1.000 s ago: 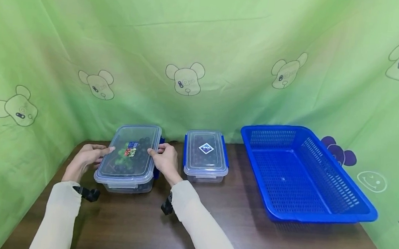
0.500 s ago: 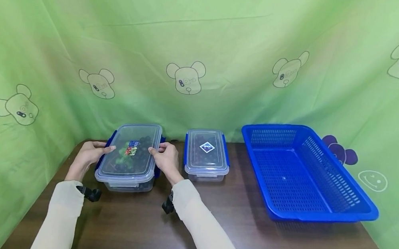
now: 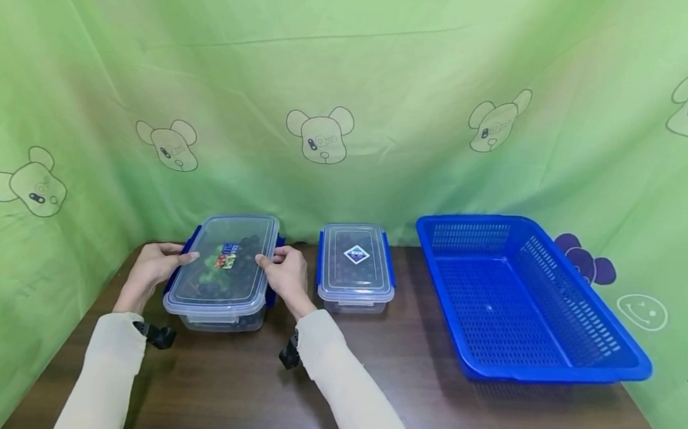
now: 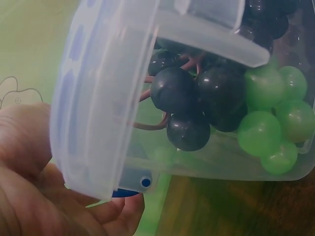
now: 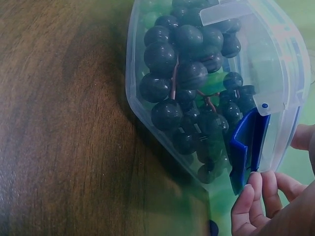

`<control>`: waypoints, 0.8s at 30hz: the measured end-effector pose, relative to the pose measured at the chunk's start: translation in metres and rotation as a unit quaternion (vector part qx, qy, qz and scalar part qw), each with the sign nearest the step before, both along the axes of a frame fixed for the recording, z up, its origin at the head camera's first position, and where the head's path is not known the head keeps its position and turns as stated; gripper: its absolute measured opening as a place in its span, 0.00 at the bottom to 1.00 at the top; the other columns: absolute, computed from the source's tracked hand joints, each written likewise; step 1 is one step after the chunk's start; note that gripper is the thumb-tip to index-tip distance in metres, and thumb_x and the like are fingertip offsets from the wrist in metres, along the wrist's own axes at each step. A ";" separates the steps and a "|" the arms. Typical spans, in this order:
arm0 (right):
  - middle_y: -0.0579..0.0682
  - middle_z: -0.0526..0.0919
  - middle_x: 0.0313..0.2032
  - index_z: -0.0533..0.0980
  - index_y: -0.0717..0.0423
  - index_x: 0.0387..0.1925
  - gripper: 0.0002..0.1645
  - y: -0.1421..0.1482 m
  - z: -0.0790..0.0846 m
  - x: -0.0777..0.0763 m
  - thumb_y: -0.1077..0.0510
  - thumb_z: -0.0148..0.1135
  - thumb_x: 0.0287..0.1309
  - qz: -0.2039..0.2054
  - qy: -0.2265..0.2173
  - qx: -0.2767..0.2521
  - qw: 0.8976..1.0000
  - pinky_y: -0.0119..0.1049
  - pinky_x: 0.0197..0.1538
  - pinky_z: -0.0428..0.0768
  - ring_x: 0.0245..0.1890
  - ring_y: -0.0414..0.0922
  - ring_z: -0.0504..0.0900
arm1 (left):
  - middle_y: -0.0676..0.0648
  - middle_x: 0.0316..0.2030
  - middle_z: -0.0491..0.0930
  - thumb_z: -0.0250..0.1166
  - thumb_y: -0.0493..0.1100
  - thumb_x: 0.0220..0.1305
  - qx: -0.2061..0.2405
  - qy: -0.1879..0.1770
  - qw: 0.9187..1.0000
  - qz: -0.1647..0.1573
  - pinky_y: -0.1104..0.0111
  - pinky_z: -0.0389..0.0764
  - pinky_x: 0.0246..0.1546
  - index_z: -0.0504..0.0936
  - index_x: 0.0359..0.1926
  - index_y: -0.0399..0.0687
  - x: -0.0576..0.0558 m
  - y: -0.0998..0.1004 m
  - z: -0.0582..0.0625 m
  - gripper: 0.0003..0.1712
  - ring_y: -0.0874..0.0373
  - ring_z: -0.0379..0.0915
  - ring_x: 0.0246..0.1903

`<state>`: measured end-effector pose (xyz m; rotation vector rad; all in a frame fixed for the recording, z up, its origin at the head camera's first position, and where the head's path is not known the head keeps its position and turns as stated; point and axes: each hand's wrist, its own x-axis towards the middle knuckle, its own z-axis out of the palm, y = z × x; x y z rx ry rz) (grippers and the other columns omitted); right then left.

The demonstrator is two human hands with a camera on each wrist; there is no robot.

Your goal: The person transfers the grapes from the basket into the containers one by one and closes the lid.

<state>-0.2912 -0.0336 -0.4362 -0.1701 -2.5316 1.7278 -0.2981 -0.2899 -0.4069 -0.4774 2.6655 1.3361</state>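
Note:
A clear lidded food container [image 3: 205, 298] stands at the left of the table, holding dark grapes [image 4: 173, 91] and green grapes [image 4: 259, 132]. My left hand [image 3: 155, 267] grips its left side, thumb on the lid's edge and fingers at the blue left latch [image 3: 173, 281], which stands out from the wall. On the opposite side, my right hand [image 3: 285, 279] has its thumb on the lid rim. Its fingertips are at the blue right latch [image 5: 246, 147], which is tilted away from the wall. The lid sits on the container.
A smaller clear container [image 3: 356, 278] with blue side latches and dark contents stands just right of my right hand. Further right is a large blue basket [image 3: 443, 307]. A green curtain [image 3: 359, 57] hangs behind and beside the brown table [image 3: 227, 397].
The blue left latch has come into sight beside the lid, raised outward from the side. My left hand has shifted slightly right. The right hand has stayed in place.

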 end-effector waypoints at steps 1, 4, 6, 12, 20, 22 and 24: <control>0.52 0.89 0.47 0.82 0.57 0.56 0.28 0.000 0.000 0.000 0.45 0.75 0.62 -0.001 0.002 0.000 1.000 0.42 0.53 0.86 0.46 0.46 0.87 | 0.30 0.69 0.75 0.68 0.57 0.72 -0.001 0.001 1.000 0.000 0.60 0.85 0.51 0.74 0.72 0.36 0.000 0.000 0.000 0.39 0.49 0.83 0.51; 0.52 0.89 0.46 0.83 0.58 0.54 0.27 0.000 0.000 -0.001 0.45 0.76 0.61 -0.003 0.006 -0.002 1.000 0.41 0.53 0.86 0.45 0.46 0.87 | 0.31 0.69 0.75 0.67 0.57 0.72 0.000 0.002 1.000 -0.001 0.62 0.84 0.50 0.74 0.72 0.37 0.000 0.001 0.001 0.38 0.50 0.82 0.51; 0.52 0.89 0.45 0.83 0.58 0.53 0.27 0.000 0.000 -0.001 0.45 0.76 0.60 -0.006 0.008 -0.004 1.000 0.41 0.52 0.86 0.44 0.46 0.87 | 0.31 0.69 0.75 0.67 0.57 0.72 -0.001 0.004 1.000 0.000 0.64 0.83 0.48 0.74 0.72 0.37 0.001 0.002 0.001 0.38 0.51 0.82 0.49; 0.52 0.88 0.45 0.83 0.58 0.54 0.26 0.000 -0.001 -0.001 0.46 0.76 0.61 -0.001 0.004 -0.004 1.000 0.40 0.51 0.86 0.43 0.46 0.86 | 0.30 0.71 0.72 0.67 0.54 0.73 -0.008 0.012 1.000 -0.001 0.57 0.83 0.53 0.75 0.71 0.36 0.001 0.004 0.002 0.35 0.44 0.80 0.55; 0.52 0.89 0.44 0.83 0.58 0.53 0.26 0.001 -0.002 -0.002 0.46 0.76 0.61 -0.004 0.007 -0.011 1.000 0.39 0.49 0.86 0.42 0.46 0.86 | 0.29 0.73 0.68 0.66 0.52 0.74 0.001 0.020 1.000 -0.009 0.47 0.78 0.66 0.74 0.72 0.36 0.002 0.006 0.004 0.34 0.35 0.73 0.67; 0.53 0.88 0.44 0.83 0.58 0.53 0.26 0.001 -0.003 -0.001 0.46 0.77 0.60 -0.004 0.009 -0.011 1.000 0.38 0.48 0.86 0.42 0.45 0.86 | 0.29 0.74 0.68 0.66 0.52 0.74 0.007 0.016 1.000 -0.007 0.47 0.79 0.66 0.74 0.72 0.36 0.003 0.005 0.004 0.34 0.36 0.74 0.66; 0.54 0.87 0.45 0.83 0.59 0.53 0.27 0.000 -0.003 -0.001 0.47 0.77 0.60 -0.007 0.012 -0.014 1.000 0.39 0.48 0.85 0.42 0.45 0.84 | 0.29 0.73 0.69 0.66 0.52 0.74 0.009 0.011 1.000 -0.007 0.48 0.79 0.65 0.74 0.72 0.36 0.003 0.004 0.004 0.35 0.38 0.76 0.63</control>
